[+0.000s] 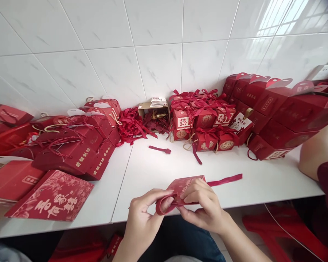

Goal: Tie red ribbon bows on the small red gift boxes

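At the table's front edge, both of my hands are on a red printed gift box (177,185) that looks flat. My left hand (143,213) is closed, its thumb and fingers gripping a looped dark-red strap (160,209) at the near end of the box. My right hand (205,205) pinches the near edge just beside the loop, its fingertips covering part of the print. How the strap joins the box is hidden by my fingers. A red ribbon (226,179) lies flat to the right of the box. Two loose straps, one flower-ended strap (160,149) and another strap (196,153), lie farther back.
Ribbon-tied small boxes (205,118) and stacked larger boxes (278,105) stand back right. A ribbon heap (131,123) and an open carton (168,111) of straps sit by the wall. Red bags (82,153) crowd the left; other people's arms (317,153) flank both sides.
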`<act>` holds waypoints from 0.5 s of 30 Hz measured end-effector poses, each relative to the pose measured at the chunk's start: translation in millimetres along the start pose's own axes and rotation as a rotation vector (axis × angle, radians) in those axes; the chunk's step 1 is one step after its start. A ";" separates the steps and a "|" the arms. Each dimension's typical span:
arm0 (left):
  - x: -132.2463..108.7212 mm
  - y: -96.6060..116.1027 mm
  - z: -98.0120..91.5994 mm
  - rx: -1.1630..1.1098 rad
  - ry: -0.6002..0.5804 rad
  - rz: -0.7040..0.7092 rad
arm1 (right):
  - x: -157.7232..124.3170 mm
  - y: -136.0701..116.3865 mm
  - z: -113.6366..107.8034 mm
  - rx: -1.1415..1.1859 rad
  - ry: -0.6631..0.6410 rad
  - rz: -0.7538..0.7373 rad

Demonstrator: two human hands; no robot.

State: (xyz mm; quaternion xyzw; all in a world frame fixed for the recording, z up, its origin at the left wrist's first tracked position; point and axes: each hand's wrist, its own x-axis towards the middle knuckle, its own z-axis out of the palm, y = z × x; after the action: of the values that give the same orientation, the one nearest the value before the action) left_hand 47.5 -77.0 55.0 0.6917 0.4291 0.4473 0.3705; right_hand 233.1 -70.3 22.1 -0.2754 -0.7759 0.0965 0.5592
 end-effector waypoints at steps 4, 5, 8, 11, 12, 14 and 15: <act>-2.9 -2.5 2.3 0.002 0.024 0.001 | 0.5 0.5 -1.0 0.004 -0.012 0.008; -3.5 -3.3 2.4 -0.005 0.014 -0.007 | 0.8 0.8 -1.2 0.009 -0.013 0.010; -4.3 -4.8 0.7 -0.061 -0.070 -0.051 | 1.7 1.6 -2.5 0.026 -0.009 0.010; -4.5 -5.4 -3.4 -0.141 -0.190 -0.039 | 1.8 1.5 -4.6 0.057 0.003 0.013; -4.8 -5.9 -4.8 -0.163 -0.227 -0.021 | 1.6 1.1 -5.1 0.067 0.010 0.010; -6.0 -8.1 -7.2 -0.192 -0.275 0.014 | 0.9 -0.4 -5.3 0.081 0.027 -0.005; -6.8 -9.8 -8.0 -0.197 -0.280 0.027 | 0.7 -1.4 -4.9 0.086 0.034 -0.011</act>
State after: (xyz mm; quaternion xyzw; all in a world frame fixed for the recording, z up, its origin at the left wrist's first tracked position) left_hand 35.9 -78.8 46.8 0.7134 0.3181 0.3915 0.4865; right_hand 237.0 -71.9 25.1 -0.2483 -0.7629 0.1220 0.5843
